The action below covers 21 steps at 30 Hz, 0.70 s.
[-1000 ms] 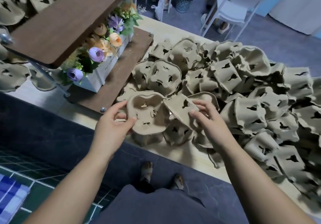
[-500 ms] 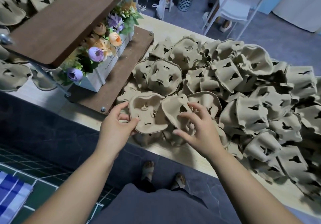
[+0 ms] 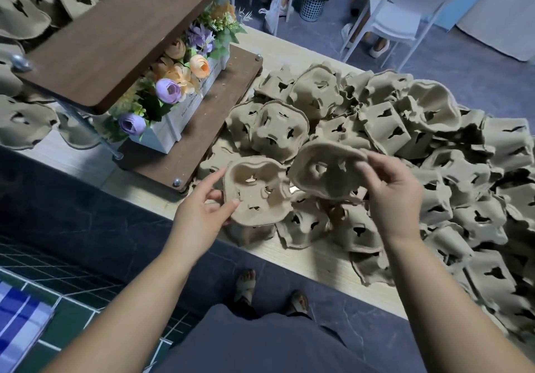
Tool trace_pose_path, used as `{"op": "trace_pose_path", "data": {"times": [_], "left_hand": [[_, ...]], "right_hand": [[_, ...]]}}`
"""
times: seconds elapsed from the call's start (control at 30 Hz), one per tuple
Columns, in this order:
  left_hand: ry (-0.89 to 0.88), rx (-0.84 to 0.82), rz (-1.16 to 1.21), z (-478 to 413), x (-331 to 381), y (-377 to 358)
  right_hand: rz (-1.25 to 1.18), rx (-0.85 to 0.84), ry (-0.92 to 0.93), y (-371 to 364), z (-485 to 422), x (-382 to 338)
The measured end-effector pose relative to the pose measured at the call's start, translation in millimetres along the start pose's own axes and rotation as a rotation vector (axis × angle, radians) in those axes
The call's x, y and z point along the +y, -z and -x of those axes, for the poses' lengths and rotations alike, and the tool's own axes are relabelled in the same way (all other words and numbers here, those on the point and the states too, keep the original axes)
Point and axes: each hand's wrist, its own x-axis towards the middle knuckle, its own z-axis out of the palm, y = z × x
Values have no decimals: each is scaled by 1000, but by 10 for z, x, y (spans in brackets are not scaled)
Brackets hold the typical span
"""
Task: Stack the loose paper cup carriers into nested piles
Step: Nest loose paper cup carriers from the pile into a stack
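While standing at the near table edge, left hand (image 3: 202, 213): gripping the left carrier by its near-left rim, with thumb over the lip and fingers round the far side.
Left carrier (image 3: 257, 196): sitting open side up, roughly level, over other carriers at the edge of the table (image 3: 318, 262); cannot tell whether nesting into them. Showing a nearly square outline, so not giving a clear long axis.
Right hand (image 3: 393, 196): pinching the right carrier at its far-right rim, holding it clear of the heap.
Right carrier (image 3: 327, 170): tilting, open side facing up and toward the left carrier, hanging just beside it, not yet nesting; running long axis roughly left to right.
Handling: judging as moulded pulp, so very light, fairly stiff, rough rather than slippery, likely creasing if squeezed hard; favouring a hold at the rim, leaving the cup wells free for nesting.
Heap (image 3: 382, 123): lying jumbled, pointing every way, spreading off to the far right.
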Motion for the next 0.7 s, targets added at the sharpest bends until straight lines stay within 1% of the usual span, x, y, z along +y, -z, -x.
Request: {"op": "trace_pose_path", "data": {"times": [0.07,0.1,0.17,0.23,0.3,0.4,0.5,0.63,0.7], "left_hand": [[1,-12,4,-7,6,5],[1,-21,8,-11,7,6],[4,-36,14,-22,10,10],[11,-63,31,-30,19,8],[17,-88,40,-33,33,6],[30,-120,27,-38,57,3],[59,-127,81,-31,87,-11],[70,-143,109,-11,137,-25],[76,-150,103,-9,148,-37]], "right_hand": [[-232,-25,-203,34,-83,-125],[-282,-75,-284,37,-121,-166],[-264,-279,-400,-2,-160,-191],[-224,-479,-457,-91,-145,-192],[-176,-562,-448,-190,-128,-183],[-91,-540,-406,-298,-137,-167],[-23,-485,-390,-369,-168,-156],[-81,-464,-358,-466,-177,-205],[-68,-474,-337,-532,-166,-220]]}}
